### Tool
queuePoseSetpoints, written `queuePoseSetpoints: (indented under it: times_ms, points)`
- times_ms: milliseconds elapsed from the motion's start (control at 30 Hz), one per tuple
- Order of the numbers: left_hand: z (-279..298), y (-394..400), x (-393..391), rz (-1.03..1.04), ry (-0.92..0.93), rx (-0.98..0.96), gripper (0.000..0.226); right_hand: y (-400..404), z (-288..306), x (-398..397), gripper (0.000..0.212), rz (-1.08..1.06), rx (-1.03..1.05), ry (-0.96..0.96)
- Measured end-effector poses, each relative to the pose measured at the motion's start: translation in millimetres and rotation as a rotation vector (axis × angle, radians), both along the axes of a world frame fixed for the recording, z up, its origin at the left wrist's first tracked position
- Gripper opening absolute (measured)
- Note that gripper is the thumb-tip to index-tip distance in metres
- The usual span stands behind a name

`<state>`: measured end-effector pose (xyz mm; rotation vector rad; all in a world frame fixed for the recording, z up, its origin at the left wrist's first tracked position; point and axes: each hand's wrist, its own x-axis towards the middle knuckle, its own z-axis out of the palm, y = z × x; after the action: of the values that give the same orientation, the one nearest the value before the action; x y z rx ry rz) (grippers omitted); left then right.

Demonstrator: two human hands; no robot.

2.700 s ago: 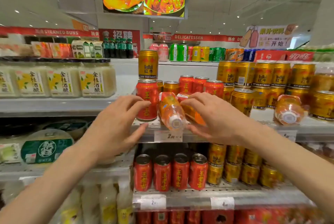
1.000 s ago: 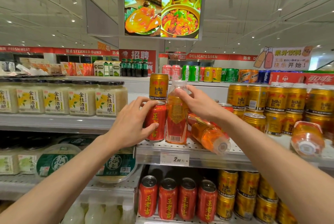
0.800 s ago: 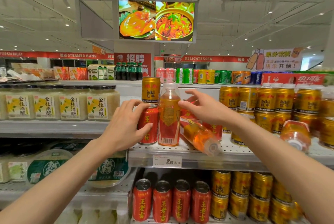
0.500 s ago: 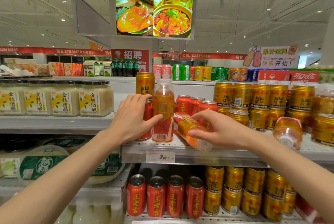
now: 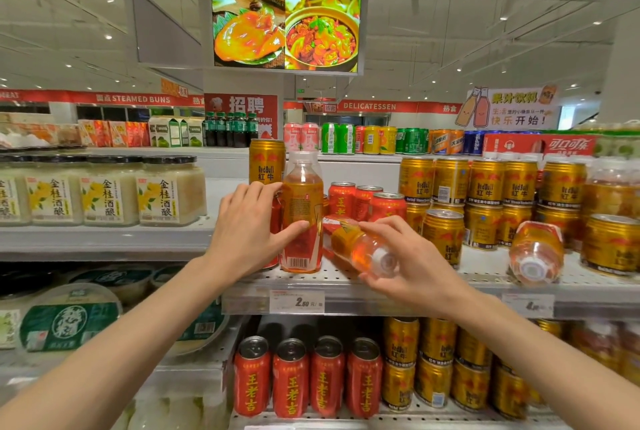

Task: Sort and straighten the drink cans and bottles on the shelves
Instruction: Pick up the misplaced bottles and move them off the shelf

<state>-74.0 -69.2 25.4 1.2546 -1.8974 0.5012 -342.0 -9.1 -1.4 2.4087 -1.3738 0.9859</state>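
On the middle shelf an orange drink bottle stands upright with a red can just to its left. My left hand wraps around that red can, its thumb pressed on the front of the upright bottle. A gold Red Bull can stands on top behind them. A second orange bottle lies on its side, cap toward me, and my right hand grips it near the neck. A third orange bottle lies on its side farther right, untouched.
Red cans stand behind the lying bottle, with stacked gold cans to the right. Glass jars fill the left shelf. Rows of red cans and gold cans line the shelf below.
My right hand set one bottle upright beside the red can, then dropped to the second lying bottle and took hold of it. My left hand stayed on the red can, its thumb now on the upright bottle.
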Motion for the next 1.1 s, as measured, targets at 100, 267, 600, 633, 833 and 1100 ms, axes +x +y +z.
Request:
queuePoseSetpoints:
  times_ms: [100, 267, 600, 633, 833, 1100]
  points:
    - [-0.4, -2.5, 0.5, 0.005, -0.014, -0.003, 0.084, -1.1, 20.3, -3.8, 0.074, 0.025, 0.044, -0.202]
    - [-1.4, -0.7, 1.3, 0.008, -0.014, -0.007, 0.083, -10.4, 57.3, 9.2, 0.065, 0.079, 0.157, -0.471]
    - [-1.8, -1.4, 1.4, 0.011, -0.022, 0.01, 0.082, -54.3, 80.5, 46.4, 0.074, -0.149, 0.106, -0.335]
    - [-2.0, -1.6, 1.6, 0.013, -0.024, 0.009, 0.082, -56.8, 78.8, 46.1, 0.072, -0.171, 0.099, -0.338]
    - [-4.3, -1.3, -1.9, 0.021, -0.011, 0.013, 0.081, -57.6, 75.9, 44.7, 0.066, -0.281, 0.031, -0.252]
    - [-12.5, 7.3, 1.2, -0.123, 0.09, 0.033, 0.073, -30.0, 62.8, 48.5, 0.074, -0.181, 0.146, -0.401]
